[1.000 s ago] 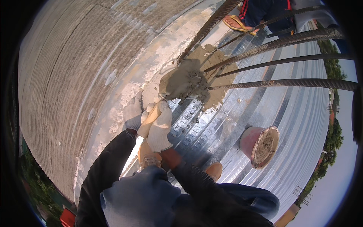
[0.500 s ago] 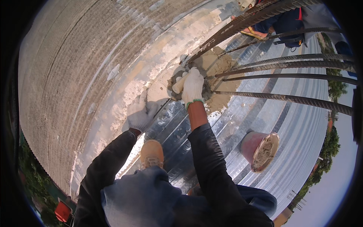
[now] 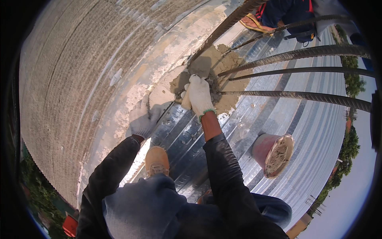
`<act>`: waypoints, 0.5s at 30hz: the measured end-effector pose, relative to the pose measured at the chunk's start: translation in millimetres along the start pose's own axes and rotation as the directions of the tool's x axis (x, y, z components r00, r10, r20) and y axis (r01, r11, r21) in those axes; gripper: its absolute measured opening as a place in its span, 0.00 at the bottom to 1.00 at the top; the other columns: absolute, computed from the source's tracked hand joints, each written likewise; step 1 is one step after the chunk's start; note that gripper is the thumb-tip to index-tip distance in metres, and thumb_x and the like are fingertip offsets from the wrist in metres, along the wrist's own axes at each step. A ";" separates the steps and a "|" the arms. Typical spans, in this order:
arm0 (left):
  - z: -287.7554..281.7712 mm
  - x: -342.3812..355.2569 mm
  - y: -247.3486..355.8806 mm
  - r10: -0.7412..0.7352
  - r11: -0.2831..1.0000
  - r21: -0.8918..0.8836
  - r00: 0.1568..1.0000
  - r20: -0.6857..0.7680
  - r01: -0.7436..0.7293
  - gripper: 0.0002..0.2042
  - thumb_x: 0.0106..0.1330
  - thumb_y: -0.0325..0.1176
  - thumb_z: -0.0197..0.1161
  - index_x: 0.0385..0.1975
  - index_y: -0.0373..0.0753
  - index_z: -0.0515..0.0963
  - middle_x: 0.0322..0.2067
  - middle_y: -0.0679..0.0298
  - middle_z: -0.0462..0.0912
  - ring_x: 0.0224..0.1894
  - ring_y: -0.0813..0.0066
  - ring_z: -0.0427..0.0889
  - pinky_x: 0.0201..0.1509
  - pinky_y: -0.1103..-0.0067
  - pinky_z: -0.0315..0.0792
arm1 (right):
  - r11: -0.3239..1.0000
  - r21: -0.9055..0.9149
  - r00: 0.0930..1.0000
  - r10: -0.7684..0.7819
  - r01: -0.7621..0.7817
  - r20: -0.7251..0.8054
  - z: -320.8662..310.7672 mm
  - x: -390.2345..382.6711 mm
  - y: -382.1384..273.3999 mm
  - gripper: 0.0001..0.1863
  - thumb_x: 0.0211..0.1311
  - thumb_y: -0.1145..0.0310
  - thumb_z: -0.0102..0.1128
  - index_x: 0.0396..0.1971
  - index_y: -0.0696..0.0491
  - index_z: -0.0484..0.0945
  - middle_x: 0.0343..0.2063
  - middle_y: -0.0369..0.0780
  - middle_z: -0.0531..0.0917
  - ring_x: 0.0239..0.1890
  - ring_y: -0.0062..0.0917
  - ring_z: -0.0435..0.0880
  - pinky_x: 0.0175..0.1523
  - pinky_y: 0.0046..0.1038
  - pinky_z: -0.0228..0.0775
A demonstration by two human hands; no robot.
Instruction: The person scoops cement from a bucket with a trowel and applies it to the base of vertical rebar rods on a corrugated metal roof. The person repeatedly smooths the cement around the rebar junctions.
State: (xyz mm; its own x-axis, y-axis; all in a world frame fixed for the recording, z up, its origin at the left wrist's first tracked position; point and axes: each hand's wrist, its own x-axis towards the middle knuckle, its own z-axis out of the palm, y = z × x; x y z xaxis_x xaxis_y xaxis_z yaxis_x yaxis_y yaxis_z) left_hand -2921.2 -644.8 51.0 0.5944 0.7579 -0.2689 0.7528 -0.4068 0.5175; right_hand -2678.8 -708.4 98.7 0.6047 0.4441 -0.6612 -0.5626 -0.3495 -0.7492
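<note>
My right hand (image 3: 199, 95), in a white knit glove with a green-edged cuff, is closed around the pale wooden handle of a trowel (image 3: 186, 102). Its blade I cannot make out clearly. Hand and tool are low over grey wet mortar (image 3: 232, 101), spread at the foot of several upright ribbed steel bars (image 3: 294, 95). My left hand (image 3: 142, 118), gloved too, lies in shade with fingers stretched out on the pale concrete ledge (image 3: 119, 99) at the wall's foot, apart from the mortar.
A reddish bucket (image 3: 264, 149) with mortar inside stands on the corrugated metal decking (image 3: 286, 115) to the right. At the far right a person's sandalled foot (image 3: 254, 23) is behind the bars. A rough block wall (image 3: 71, 79) rises on the left; my tan shoe (image 3: 156, 159) is near.
My right hand has shifted slightly nearer and turned, so the trowel handle points more toward me. The left hand stays on the ledge. The whole view has shifted a little.
</note>
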 end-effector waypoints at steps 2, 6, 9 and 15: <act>-2.5 0.3 6.7 -0.012 1.000 -0.005 1.000 0.010 0.012 0.40 0.81 0.56 0.68 0.83 0.33 0.70 0.60 0.37 0.86 0.57 0.36 0.89 0.64 0.49 0.80 | 0.992 0.126 1.000 0.018 -0.017 -0.003 -5.8 -2.4 1.4 0.18 0.84 0.55 0.55 0.54 0.56 0.78 0.32 0.40 0.82 0.25 0.31 0.84 0.31 0.37 0.78; 4.1 2.9 -0.9 0.029 0.999 0.030 0.998 -0.049 -0.028 0.40 0.81 0.57 0.67 0.83 0.34 0.70 0.61 0.38 0.86 0.58 0.37 0.88 0.65 0.50 0.80 | 0.919 0.393 0.998 0.006 -0.033 0.069 -10.9 -8.5 20.7 0.16 0.88 0.52 0.55 0.55 0.49 0.79 0.34 0.34 0.83 0.27 0.26 0.84 0.30 0.33 0.77; 4.3 0.4 -8.5 0.021 1.000 0.019 0.999 -0.027 -0.021 0.41 0.80 0.56 0.68 0.83 0.34 0.70 0.61 0.39 0.86 0.58 0.37 0.88 0.65 0.50 0.80 | 0.888 0.453 0.996 0.055 -0.080 0.068 0.9 -25.0 25.9 0.15 0.90 0.50 0.55 0.56 0.45 0.79 0.34 0.32 0.83 0.28 0.25 0.84 0.30 0.32 0.77; 4.2 -2.5 -10.8 0.044 0.998 0.036 0.997 -0.070 -0.042 0.41 0.79 0.55 0.70 0.84 0.35 0.70 0.60 0.40 0.86 0.58 0.37 0.88 0.64 0.51 0.80 | 0.973 0.225 0.995 0.029 -0.051 0.098 11.5 -64.1 49.3 0.18 0.90 0.53 0.54 0.58 0.53 0.75 0.36 0.37 0.82 0.26 0.28 0.84 0.30 0.33 0.77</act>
State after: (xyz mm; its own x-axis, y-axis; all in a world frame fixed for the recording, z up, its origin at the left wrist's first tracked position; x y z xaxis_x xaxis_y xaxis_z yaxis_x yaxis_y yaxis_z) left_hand -2929.7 -644.5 42.7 0.6059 0.7730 -0.1879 0.7369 -0.4563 0.4987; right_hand -2751.8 -744.6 104.5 0.5299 0.5120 -0.6761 -0.7048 -0.1775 -0.6868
